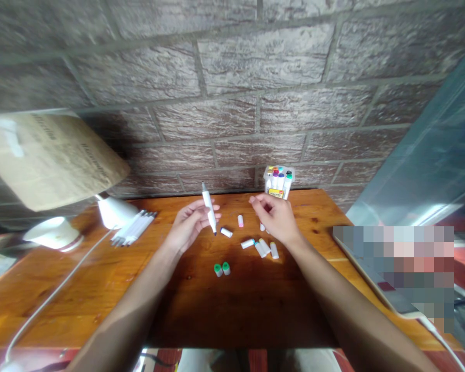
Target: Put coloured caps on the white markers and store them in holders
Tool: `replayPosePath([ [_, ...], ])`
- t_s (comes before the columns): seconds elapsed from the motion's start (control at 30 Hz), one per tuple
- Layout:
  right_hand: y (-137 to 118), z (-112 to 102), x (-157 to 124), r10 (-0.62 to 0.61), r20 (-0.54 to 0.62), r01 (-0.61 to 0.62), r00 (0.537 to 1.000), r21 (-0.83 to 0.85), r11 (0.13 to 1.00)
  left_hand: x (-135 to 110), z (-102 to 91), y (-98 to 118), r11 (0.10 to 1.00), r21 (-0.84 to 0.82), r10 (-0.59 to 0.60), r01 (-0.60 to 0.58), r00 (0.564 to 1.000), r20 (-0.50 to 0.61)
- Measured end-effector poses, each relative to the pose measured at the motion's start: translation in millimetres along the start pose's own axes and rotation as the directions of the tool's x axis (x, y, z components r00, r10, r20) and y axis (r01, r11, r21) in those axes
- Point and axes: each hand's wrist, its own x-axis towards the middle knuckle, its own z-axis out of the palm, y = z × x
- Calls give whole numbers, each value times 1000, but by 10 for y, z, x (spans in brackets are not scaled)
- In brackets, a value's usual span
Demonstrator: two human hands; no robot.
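Note:
My left hand (189,223) grips a white marker (208,207) between thumb and fingers, tilted, with a grey nib bare at its upper end and a dark tip at the lower. Across from it my right hand (277,216) has its fingers curled and pinched together; whether anything sits in the pinch is hidden. Loose marker caps lie on the table between and below the hands: a dark-blue-ended cap (226,232), a pink-ended cap (240,221), several teal- and yellow-ended caps (264,247), and two green-topped caps (222,269) standing nearer me. Another cap is partly covered by my right hand.
A clear case of capped markers (279,181) stands by the brick wall. On the left, a bundle of white markers (134,228) lies beside a lamp base (116,212) with a cord, near a white cup (56,233). A laptop (372,274) occupies the right edge.

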Motion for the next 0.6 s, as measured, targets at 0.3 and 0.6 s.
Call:
replayPosePath([
  [0.3, 245, -94, 84, 40, 124, -6, 991, -266, 964, 56, -61, -43, 999, 53, 6, -4, 999, -39],
  [0.6, 358, -267, 69, 152, 381, -8, 912, -355, 935, 48, -81, -22, 996, -84, 2, -4, 1000, -23],
])
